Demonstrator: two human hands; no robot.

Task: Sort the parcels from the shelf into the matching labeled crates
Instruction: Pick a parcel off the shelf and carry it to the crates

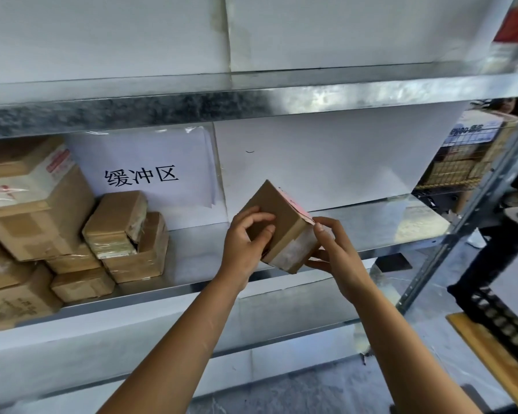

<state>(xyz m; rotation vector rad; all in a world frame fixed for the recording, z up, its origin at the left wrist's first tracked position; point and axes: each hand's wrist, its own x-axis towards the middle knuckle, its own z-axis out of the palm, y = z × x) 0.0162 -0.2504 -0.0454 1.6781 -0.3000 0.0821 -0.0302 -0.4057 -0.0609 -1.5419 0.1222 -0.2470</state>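
Note:
A small brown cardboard parcel (pixel 284 222) with a pink label on its right face and clear tape on its near end is held tilted in the air above the metal shelf (pixel 371 222). My left hand (pixel 245 240) grips its left side with curled fingers. My right hand (pixel 332 249) pinches its right lower corner between thumb and fingers. Several more taped brown parcels (pixel 126 234) are piled on the left part of the same shelf.
A white paper sign with black characters (pixel 141 174) hangs on the shelf's back wall. A grey upright post (pixel 461 228) bounds the shelf at the right. Beyond it stand a black crate (pixel 500 312) and a wire cage of boxes (pixel 467 162).

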